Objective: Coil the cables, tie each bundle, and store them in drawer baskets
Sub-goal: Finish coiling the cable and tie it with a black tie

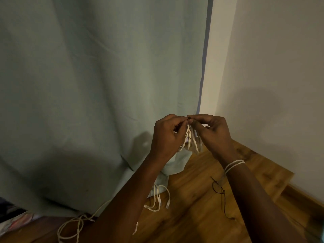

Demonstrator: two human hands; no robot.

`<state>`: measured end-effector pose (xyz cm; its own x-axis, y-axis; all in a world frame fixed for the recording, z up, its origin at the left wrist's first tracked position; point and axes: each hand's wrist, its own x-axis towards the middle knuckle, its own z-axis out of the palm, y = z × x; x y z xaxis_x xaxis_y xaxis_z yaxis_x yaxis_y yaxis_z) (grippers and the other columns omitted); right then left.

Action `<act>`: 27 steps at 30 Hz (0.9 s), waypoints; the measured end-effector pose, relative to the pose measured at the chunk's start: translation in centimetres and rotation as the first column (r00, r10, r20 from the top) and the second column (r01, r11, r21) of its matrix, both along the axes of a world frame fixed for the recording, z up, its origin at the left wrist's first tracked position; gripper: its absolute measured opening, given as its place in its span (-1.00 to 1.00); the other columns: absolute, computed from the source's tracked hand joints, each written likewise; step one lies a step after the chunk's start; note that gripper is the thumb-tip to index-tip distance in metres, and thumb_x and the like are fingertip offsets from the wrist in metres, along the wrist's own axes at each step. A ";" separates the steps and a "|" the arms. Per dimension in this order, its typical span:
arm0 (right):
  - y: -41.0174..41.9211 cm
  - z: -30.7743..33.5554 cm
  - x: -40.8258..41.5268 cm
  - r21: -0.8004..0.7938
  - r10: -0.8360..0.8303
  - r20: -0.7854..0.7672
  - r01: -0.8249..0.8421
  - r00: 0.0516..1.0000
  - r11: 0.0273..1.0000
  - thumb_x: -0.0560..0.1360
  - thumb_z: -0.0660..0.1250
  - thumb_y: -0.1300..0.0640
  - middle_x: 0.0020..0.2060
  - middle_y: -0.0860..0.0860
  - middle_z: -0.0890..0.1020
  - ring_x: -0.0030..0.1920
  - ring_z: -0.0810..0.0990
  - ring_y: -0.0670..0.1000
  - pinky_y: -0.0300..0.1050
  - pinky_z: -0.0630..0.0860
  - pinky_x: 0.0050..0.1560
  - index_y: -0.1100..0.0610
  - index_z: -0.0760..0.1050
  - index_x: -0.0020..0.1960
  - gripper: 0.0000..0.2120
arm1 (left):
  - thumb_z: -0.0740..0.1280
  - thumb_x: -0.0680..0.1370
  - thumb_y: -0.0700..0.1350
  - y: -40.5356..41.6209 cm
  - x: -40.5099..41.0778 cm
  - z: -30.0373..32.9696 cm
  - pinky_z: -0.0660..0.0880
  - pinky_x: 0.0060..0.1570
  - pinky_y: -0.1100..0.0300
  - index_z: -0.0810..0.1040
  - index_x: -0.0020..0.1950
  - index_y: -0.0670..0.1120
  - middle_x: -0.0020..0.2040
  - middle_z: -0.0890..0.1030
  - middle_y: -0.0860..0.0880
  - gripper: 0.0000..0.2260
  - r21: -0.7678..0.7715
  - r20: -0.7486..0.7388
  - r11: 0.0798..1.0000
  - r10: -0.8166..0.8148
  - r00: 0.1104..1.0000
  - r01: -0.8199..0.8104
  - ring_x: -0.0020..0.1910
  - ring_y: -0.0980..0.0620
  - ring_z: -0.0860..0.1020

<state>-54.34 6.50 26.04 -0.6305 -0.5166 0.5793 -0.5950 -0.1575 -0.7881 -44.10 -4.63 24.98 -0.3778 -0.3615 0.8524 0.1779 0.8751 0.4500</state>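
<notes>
My left hand (pixel 167 135) and my right hand (pixel 213 133) meet in front of me, fingertips pinched together at the top of a small bunch of white twist ties (pixel 190 140) that hangs between them. Some ties sit inside a clear little bag; its edges are hard to make out. A white cable (pixel 160 197) with loops and connectors lies on the wooden table below my left forearm. Another white cable loop (pixel 73 227) trails off at the lower left. A thin dark cord (pixel 220 189) lies on the wood under my right wrist, which wears white thread loops (pixel 234 164).
A pale green curtain (pixel 98 88) hangs across the left and middle, its hem reaching the wooden table (pixel 198 216). A cream wall (pixel 273 76) rises on the right. Colourful paper (pixel 15 223) shows at the bottom left corner.
</notes>
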 end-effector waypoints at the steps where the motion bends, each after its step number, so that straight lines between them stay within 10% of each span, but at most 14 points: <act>1: 0.1 0.2 -0.1 0.013 0.001 -0.018 -0.001 1.000 1.000 0.54 0.41 0.13 -0.12 -0.15 0.72 -0.08 0.67 -0.20 -0.40 0.55 -0.09 0.05 0.70 0.06 -0.86 | 0.40 0.55 -0.19 0.0 -0.1 0.2 0.55 -0.21 0.36 0.70 -0.02 -0.20 -0.20 0.69 -0.07 -0.89 0.000 -0.004 1.000 0.004 1.000 -0.004 -0.25 0.10 0.62; 10: 0.9 2.0 -0.5 -0.133 0.015 0.031 -0.011 0.999 0.991 0.50 0.46 0.18 -0.11 0.06 0.74 -0.12 0.72 0.01 0.00 0.66 0.03 0.20 0.69 0.04 -0.85 | 0.41 0.55 -0.16 0.7 -0.9 2.3 0.58 -0.12 0.36 0.69 0.02 -0.21 -0.13 0.71 -0.08 -0.85 -0.045 -0.056 0.999 -0.015 0.998 0.012 -0.19 0.09 0.65; 27: 2.4 5.2 -0.5 -0.254 0.094 0.058 -0.077 0.994 0.964 0.50 0.44 0.22 -0.05 0.14 0.72 -0.08 0.72 0.10 -0.06 0.65 0.05 0.25 0.65 0.11 -0.80 | 0.40 0.53 -0.08 1.8 -1.6 6.2 0.62 -0.07 0.26 0.69 0.03 -0.22 -0.10 0.71 -0.10 -0.77 -0.124 -0.135 0.992 -0.008 0.991 -0.009 -0.17 0.03 0.66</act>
